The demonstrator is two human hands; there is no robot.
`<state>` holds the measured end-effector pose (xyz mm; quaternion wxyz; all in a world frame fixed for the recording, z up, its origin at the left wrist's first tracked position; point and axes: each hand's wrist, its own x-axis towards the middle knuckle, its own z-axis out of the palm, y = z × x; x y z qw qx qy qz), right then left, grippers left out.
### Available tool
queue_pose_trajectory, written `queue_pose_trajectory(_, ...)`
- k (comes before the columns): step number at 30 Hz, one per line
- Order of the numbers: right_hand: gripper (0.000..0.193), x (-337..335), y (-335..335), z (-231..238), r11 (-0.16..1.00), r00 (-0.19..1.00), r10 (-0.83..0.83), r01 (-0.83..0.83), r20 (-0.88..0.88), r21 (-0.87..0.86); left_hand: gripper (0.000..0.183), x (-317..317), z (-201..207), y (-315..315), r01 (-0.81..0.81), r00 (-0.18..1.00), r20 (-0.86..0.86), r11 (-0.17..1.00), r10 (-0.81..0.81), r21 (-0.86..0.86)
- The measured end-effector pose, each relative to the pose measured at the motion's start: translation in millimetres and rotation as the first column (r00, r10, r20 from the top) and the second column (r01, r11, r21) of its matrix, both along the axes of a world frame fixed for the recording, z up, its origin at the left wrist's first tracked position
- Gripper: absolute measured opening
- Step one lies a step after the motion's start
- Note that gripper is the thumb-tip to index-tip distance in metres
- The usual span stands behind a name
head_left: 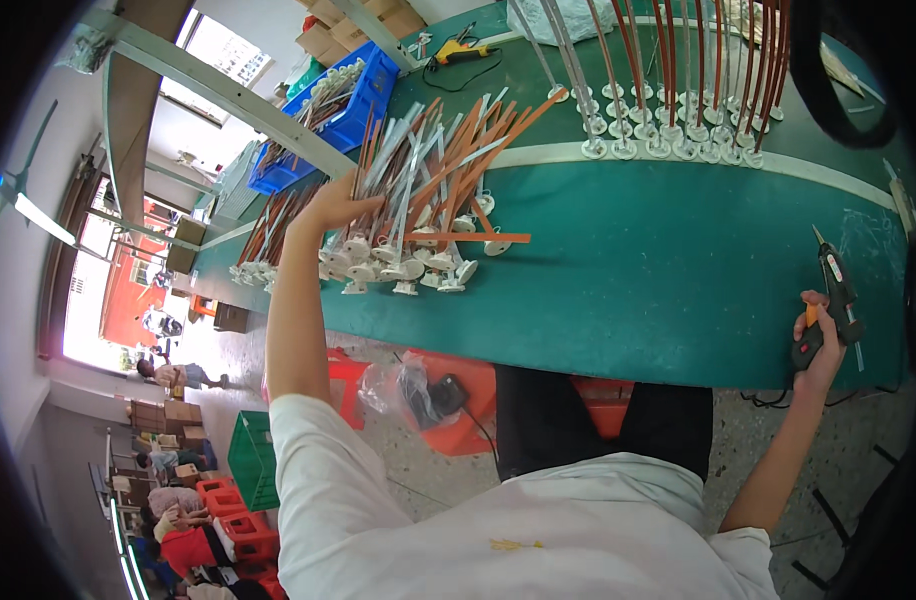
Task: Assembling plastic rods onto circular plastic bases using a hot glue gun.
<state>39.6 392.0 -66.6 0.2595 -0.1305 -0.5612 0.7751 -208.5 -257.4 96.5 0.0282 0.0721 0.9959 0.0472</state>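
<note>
My left hand (336,204) is at the left side of a heap of brown and clear strips (433,165) with white round bases (403,268). Its thumb is stretched out against the strips; the other fingers are partly hidden, and I see nothing held in it. One brown strip (468,238) lies crosswise at the heap's near side. Over the table's right end, my right hand (824,350) is wrapped round the handle of a black glue gun (838,285). A finger lies by its orange trigger, and the nozzle points up and away from me.
Behind a pale raised edge (538,155) on the green table (658,270), several strips stand upright on white bases (668,140). A blue crate (363,95) of similar pieces stands at the far left, near a yellow tool (463,50) with a cord. Red stools (468,420) are below.
</note>
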Motion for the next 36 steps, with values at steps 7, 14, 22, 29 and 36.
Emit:
queue_pose_trajectory(7,0.02,0.1,0.3,-0.6,0.999,1.0,-0.01,0.009,0.015,0.04,0.072,135.9,-20.6,56.3,0.056,0.852,-0.504,0.983,-0.139,-0.176)
queue_pose_trajectory(14,0.017,-0.3,-1.9,0.5,0.996,0.999,-0.027,0.023,0.039,0.091,0.056,130.8,-58.3,65.9,0.065,0.757,-0.644,0.993,-0.112,-0.096)
queue_pose_trajectory(22,0.019,-0.8,-2.5,-2.5,0.993,0.999,-0.032,0.028,0.032,0.116,0.052,91.1,-60.7,71.8,0.048,0.736,-0.664,0.988,-0.136,-0.149)
queue_pose_trajectory(29,0.019,-0.1,-5.8,0.2,0.983,0.997,-0.037,0.024,0.069,0.184,0.037,64.6,-21.7,54.5,-0.084,0.9,-0.409,0.979,0.154,0.184)
queue_pose_trajectory(36,0.019,0.8,-0.8,-4.8,0.988,0.998,-0.025,0.016,0.056,0.156,0.029,72.1,-8.9,27.3,-0.099,0.895,-0.398,0.96,0.201,0.262)
